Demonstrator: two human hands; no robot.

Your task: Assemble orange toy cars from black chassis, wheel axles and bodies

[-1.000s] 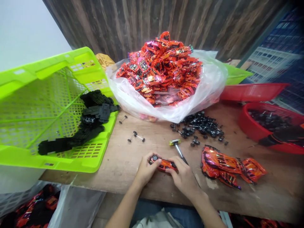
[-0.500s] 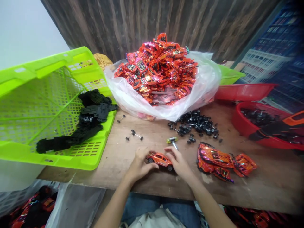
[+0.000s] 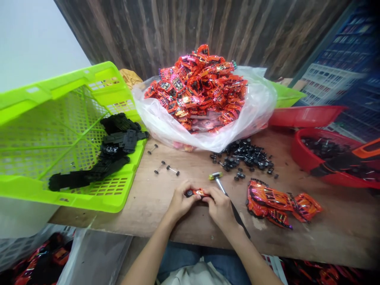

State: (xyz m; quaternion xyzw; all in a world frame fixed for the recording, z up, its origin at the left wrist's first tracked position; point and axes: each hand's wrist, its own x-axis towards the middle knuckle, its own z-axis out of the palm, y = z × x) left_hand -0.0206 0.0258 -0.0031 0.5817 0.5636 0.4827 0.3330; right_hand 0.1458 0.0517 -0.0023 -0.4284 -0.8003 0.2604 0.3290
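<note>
An orange toy car point(image 3: 198, 192) with black wheels is gripped between my two hands near the front of the wooden table. My left hand point(image 3: 181, 201) has its fingers closed on the car's left end, beside a wheel. On the right end, my right hand point(image 3: 220, 206) wraps its fingers and thumb round the body, hiding that part. A small hammer point(image 3: 218, 183) with a yellow-tipped head lies just past my right hand, its dark handle running under or beside my wrist. Loose wheel axles point(image 3: 172, 170) lie beyond my left hand.
A green crate point(image 3: 118, 198) on its side holds black chassis parts point(image 3: 118, 142). Behind is a plastic bag point(image 3: 208, 142) heaped with orange car bodies point(image 3: 202, 87). Wheel sets point(image 3: 246, 154), stacked orange car bodies point(image 3: 273, 200) and a red basin point(image 3: 303, 158) stand to the right.
My fingers have closed further round the toy car, and it has turned so less of its side shows. My right hand has shifted slightly, exposing more of the hammer's handle.
</note>
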